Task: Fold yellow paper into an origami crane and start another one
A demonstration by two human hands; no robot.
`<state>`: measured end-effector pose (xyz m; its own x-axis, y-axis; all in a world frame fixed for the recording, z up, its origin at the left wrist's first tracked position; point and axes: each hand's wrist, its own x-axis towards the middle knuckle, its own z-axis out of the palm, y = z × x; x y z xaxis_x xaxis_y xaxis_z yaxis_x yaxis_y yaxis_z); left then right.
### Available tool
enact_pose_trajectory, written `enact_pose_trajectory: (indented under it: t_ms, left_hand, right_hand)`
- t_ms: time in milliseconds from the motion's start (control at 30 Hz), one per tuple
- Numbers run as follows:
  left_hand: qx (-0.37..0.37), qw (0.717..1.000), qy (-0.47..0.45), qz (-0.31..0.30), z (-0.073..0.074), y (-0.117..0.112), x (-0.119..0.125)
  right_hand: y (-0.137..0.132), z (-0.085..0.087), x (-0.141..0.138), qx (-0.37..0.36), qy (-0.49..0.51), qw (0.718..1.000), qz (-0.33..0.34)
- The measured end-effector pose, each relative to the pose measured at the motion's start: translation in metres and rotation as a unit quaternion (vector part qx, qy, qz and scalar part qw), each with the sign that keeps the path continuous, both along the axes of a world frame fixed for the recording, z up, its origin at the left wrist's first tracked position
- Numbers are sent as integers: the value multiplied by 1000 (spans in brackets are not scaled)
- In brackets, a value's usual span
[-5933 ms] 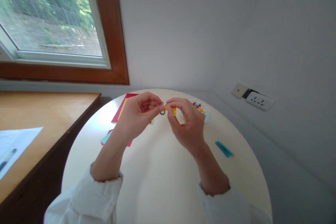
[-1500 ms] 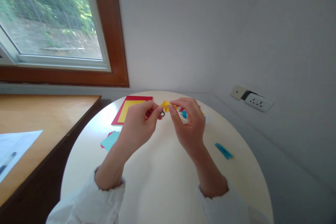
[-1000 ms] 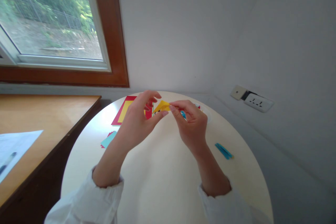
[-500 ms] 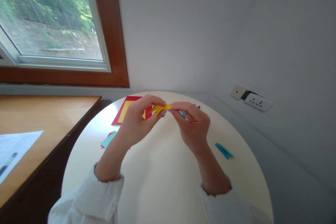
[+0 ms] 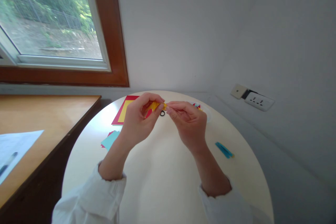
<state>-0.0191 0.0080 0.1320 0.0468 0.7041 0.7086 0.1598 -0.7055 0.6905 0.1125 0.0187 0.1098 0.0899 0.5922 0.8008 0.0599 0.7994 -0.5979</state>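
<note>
Above the far part of the round white table (image 5: 168,182), a small folded yellow paper (image 5: 154,105) is pinched between both hands. My left hand (image 5: 138,120) is closed on its left part, thumb and fingers hiding much of it. The fingertips of my right hand (image 5: 191,123) pinch its right end. The paper's exact folded shape is partly hidden. Just beneath the fingertips, a black ring-shaped piece (image 5: 162,113) shows on the table.
Red and yellow paper sheets (image 5: 123,110) lie at the back left. Smaller light-blue and red papers (image 5: 110,139) are nearer, by my left wrist. A clear dish (image 5: 208,114) with colourful bits sits behind my right hand. Blue folded strips (image 5: 224,149) lie to the right.
The yellow paper's pointed ends, spread out to the left before, are now mostly hidden in my left hand. Both hands have shifted slightly; the pinch continues.
</note>
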Motion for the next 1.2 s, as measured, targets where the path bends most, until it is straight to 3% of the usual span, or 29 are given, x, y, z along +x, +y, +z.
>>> enact_pose_trajectory:
  t_ms: [200,433,733,1200]
  left_hand:
    - [0,1000,-6,1,-1,1,1]
    - [-15,1000,2,4,-1,3,0]
    - [-27,996,-79,-12,-3,1,3]
    - [-4,993,-118,-22,-1,1,4]
  right_hand:
    - [-3,3,-5,-39,39,998,-3]
    - [-6,4,-5,-32,29,999,2]
    - [-7,4,-8,-42,44,998,15]
    - [-10,10,-8,-53,69,996,14]
